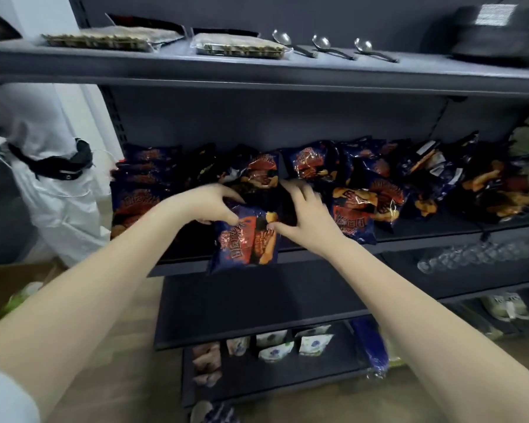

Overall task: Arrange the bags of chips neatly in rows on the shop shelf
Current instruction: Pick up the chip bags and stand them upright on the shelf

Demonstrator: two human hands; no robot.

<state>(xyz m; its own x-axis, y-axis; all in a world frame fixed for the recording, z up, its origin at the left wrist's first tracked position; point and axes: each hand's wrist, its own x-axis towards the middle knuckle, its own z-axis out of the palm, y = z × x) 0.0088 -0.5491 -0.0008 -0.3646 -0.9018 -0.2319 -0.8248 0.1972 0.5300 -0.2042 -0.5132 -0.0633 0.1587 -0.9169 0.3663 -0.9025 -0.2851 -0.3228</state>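
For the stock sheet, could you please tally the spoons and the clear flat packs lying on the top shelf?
Spoons: 3
Clear flat packs: 2
Total: 5

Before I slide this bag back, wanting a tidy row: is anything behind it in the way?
Yes. The held bag, gripped by left hand and right hand, overhangs the shelf edge; a second bag sits directly behind it.

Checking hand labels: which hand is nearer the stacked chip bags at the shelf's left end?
Left. The left hand is just right of the stack, pinching the front bag at its top edge. The right hand grips that bag's other corner, farther right.
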